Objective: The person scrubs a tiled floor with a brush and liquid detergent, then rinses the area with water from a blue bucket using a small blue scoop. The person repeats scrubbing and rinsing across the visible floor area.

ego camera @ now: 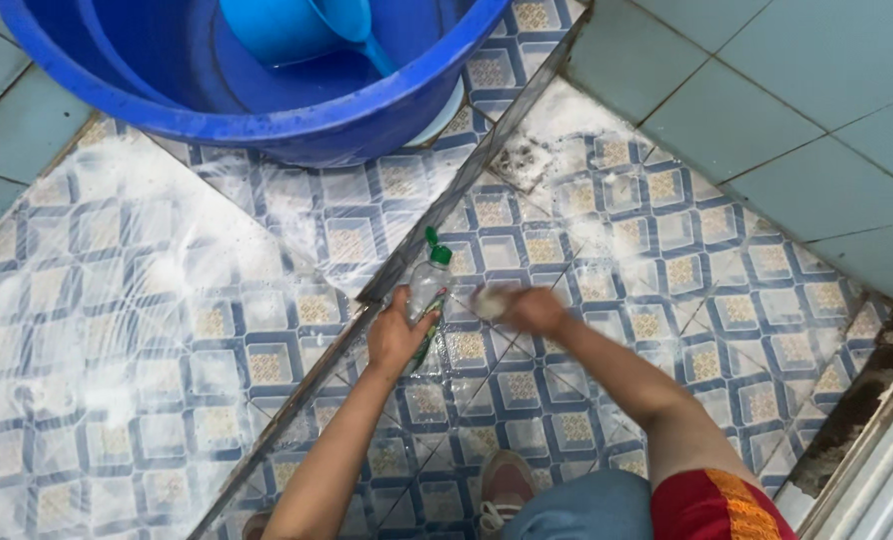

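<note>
tub (267, 125): blue | bottle cap (441, 255): green | floor tiles (667, 260): blue-white squares, tan centres | sleeve (717, 505): red-orange

One package is present: a small clear plastic bottle (428, 287) with a green flip cap, held upright in my left hand (397, 335) above the patterned floor tiles (527, 390).

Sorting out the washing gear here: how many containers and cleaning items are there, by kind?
Blue tub: 1
Blue scoop inside the tub: 1
Clear bottle with green cap, in the left hand: 1
Blurred pale item in the right hand: 1
Total: 4
</note>
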